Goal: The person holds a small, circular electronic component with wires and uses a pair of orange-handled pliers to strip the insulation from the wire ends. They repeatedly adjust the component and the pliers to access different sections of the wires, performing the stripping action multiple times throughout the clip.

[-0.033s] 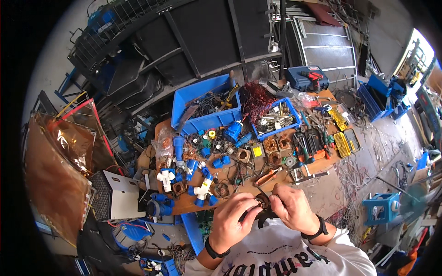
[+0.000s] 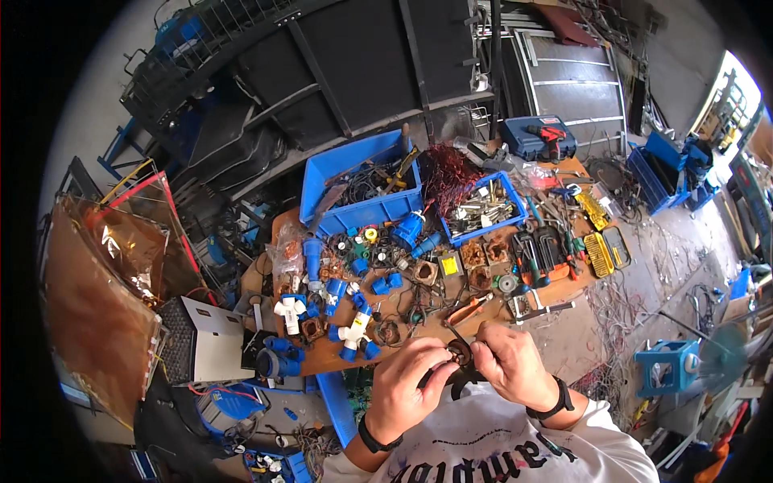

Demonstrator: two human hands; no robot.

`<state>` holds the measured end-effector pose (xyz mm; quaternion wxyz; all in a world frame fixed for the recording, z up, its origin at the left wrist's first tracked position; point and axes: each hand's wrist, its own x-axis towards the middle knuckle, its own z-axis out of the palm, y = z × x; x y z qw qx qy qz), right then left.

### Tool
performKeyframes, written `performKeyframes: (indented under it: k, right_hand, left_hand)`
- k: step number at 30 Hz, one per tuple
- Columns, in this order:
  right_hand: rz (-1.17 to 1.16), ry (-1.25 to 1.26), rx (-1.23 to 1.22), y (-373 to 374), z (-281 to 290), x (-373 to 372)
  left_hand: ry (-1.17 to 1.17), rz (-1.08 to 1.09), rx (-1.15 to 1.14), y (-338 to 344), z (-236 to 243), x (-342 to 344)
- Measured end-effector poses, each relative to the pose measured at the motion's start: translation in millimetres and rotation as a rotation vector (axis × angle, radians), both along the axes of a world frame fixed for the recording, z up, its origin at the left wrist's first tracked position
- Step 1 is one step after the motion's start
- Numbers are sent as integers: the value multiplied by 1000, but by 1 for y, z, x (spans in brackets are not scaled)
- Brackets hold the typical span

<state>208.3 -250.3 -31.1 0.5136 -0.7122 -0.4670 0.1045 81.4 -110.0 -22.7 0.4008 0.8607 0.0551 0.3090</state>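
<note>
In the head view, both hands meet over the person's lap, just beyond the near edge of the wooden table (image 2: 324,360). The left hand (image 2: 407,385) pinches a small dark round piece (image 2: 460,352) between thumb and fingers. The right hand (image 2: 514,366) is curled with its thumb against the near side of that piece; whether it grips the piece too, I cannot tell. The piece is partly covered by fingers, so its exact kind is unclear.

On the table, near its close edge and just ahead of the hands, lies an orange-handled tool (image 2: 469,307). Toward the table's left end sits a white-and-blue fitting (image 2: 356,328). At the table's far side stands a large blue bin (image 2: 366,215) holding dark cables, with a smaller blue tray (image 2: 487,231) of metal parts right of it. At the table's right end lies a yellow case (image 2: 597,253).
</note>
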Motion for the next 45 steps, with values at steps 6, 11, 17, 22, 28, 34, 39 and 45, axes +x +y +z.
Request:
performKeyframes:
  k: [6,11,17,22,28,34,39,45]
  right_hand:
    - [53,-28,23,-22,-6,28]
    - [65,-55,20,-29,0,42]
    - [0,-62,39,-18,9,44]
    - [-6,-76,52,-22,8,54]
    - [18,-36,44,-23,7,52]
    - [-12,14,39,-30,17,40]
    - [-17,-8,60,-37,15,37]
    - [-33,-79,36,-49,9,42]
  left_hand:
    - [75,37,17,-29,-3,20]
    - [61,36,-4,-41,2,32]
    - [51,52,-41,-34,6,36]
    - [30,33,-28,-34,-2,44]
    - [36,37,-35,-37,0,40]
    - [-4,40,-49,-46,-4,38]
    - [55,4,-48,-52,-6,34]
    - [90,-32,-78,-58,1,36]
